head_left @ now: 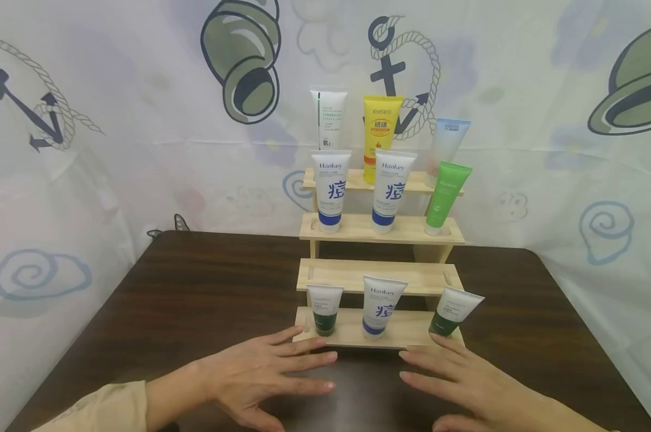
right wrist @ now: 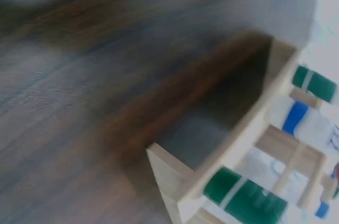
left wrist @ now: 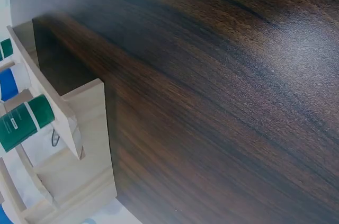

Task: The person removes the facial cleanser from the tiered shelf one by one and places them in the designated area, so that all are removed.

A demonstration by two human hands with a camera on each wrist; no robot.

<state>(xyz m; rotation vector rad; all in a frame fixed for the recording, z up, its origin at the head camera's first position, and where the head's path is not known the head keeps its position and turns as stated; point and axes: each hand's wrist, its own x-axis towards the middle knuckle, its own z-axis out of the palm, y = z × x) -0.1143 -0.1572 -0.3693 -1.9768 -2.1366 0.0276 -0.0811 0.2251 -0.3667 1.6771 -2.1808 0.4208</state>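
Note:
Both hands hover over the front of the dark table, fingers spread, holding nothing. My left hand [head_left: 266, 375] is nearest the left white tube with a green cap [head_left: 325, 309]. The fingertips of my right hand [head_left: 471, 384] come close to the tilted green-capped tube [head_left: 455, 311]; whether they touch it I cannot tell. Between these two stands a white tube with a blue band [head_left: 381, 306]. All three are on the lowest step of a wooden stepped rack [head_left: 347, 330]. Neither hand appears in the wrist views, which show the rack's end and the green caps [left wrist: 26, 123].
Higher on the rack stand two larger white-and-blue tubes [head_left: 332, 191], a green tube [head_left: 447, 195], a white tube [head_left: 329, 117], a yellow tube [head_left: 381, 132] and a pale blue tube [head_left: 448, 144]. A printed curtain [head_left: 158, 108] hangs behind the dark table [head_left: 206, 288].

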